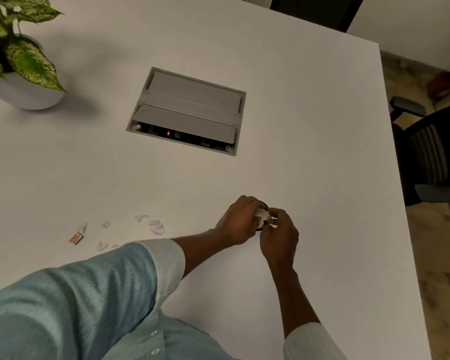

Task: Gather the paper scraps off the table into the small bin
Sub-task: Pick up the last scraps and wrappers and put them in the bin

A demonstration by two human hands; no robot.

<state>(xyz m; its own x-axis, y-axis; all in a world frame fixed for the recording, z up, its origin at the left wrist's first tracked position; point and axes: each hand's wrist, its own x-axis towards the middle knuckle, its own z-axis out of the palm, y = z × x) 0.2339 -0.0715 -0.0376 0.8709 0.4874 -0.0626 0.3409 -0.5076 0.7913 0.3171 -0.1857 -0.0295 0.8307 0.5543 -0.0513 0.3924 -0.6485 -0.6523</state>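
1. Head view, the hands: the person's left hand (238, 222) and right hand (279, 233) meet over the white table (309, 141), at about four o'clock from the picture's centre. Both have their fingers curled inward around a crumpled wad of white paper (261, 216) held between them — the left closes on it from the nine o'clock side, the right pinches it from the three o'clock side.

2. Head view, the bin: only a dark curved edge of the small bin (264, 203) shows, directly behind and under the hands, at twelve o'clock from the wad. Most of it is hidden, so whether the wad is inside the rim or just above it cannot be told.

3. Head view, the scraps: several loose paper scraps (156, 226) lie on the table at nine o'clock from the hands, well apart from the bin. The largest is nearest the hands; smaller bits trail away to the left.

4. Head view, other small things: a small red-and-tan box (76, 239) lies at the far left end of the scrap trail, just beside one of the scraps.

5. Head view, the rest: a grey cable hatch (187, 110) is set into the tabletop at twelve o'clock from the scraps. A potted plant (18, 61) with speckled leaves stands at ten o'clock — near the table's far left. A dark chair (426, 152) sits beyond the right table edge, at three o'clock.
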